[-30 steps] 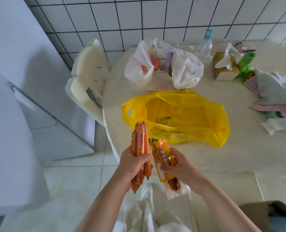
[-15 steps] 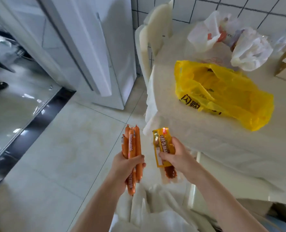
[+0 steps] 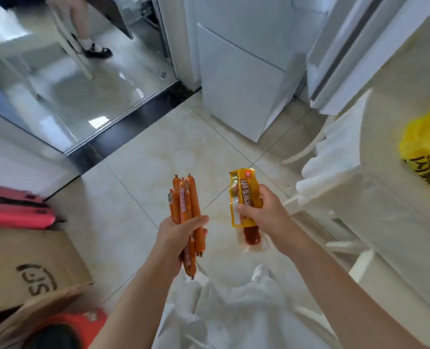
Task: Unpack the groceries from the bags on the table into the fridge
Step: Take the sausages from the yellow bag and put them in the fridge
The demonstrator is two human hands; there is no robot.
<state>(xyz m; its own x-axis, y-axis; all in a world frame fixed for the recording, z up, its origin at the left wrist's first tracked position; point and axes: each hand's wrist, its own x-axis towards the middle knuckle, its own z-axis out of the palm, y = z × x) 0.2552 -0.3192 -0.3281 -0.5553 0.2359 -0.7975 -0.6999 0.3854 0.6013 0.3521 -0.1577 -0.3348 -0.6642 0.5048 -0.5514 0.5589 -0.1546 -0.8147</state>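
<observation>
My left hand grips a bundle of several orange sausage sticks, held upright over the tiled floor. My right hand holds a yellow sausage packet with a clear bottom end showing a dark red sausage. The white fridge stands ahead at the upper middle, its doors closed, with a second white door or panel to its right. The yellow grocery bag lies on the table at the right edge.
A white chair stands between me and the table. A cardboard box and a pink object sit on the floor at left. Another person's leg and black shoe show beyond a glass partition at upper left.
The view has swung left, away from the table toward the fridge and floor. Both hands still hold the same sausages, now spread a little further apart.
</observation>
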